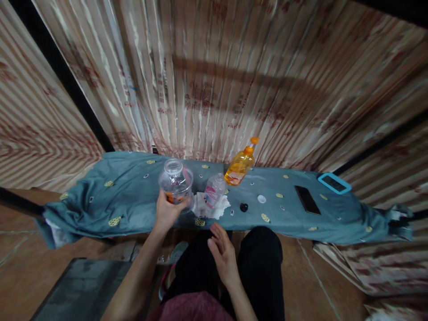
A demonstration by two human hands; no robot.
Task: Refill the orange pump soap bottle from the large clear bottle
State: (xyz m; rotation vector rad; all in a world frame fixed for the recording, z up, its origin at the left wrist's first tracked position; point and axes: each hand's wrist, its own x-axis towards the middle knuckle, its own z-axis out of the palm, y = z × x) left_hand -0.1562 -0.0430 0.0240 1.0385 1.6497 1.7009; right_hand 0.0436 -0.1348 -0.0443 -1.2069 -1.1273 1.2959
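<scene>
My left hand (167, 215) is wrapped round the lower side of a wide, clear plastic jar (176, 180) with an open round neck and an orange patch low on it. To its right a small clear plastic bottle (214, 191) with pink print stands, slightly tilted in view, on a crumpled white tissue (220, 208). My right hand (223, 255) is above my lap, just off the table's front edge; its fingers are stretched out and hold nothing. Behind the small bottle is a pump bottle (238, 169) of yellow-orange liquid with an orange pump head.
A narrow table under a teal cloth (130, 187) spans the view. On its right side lie a black cap (244, 207), a white disc-like cap (261, 199), a dark phone (307, 199) and a blue-framed device (334, 183). Patterned curtains (207, 80) hang behind.
</scene>
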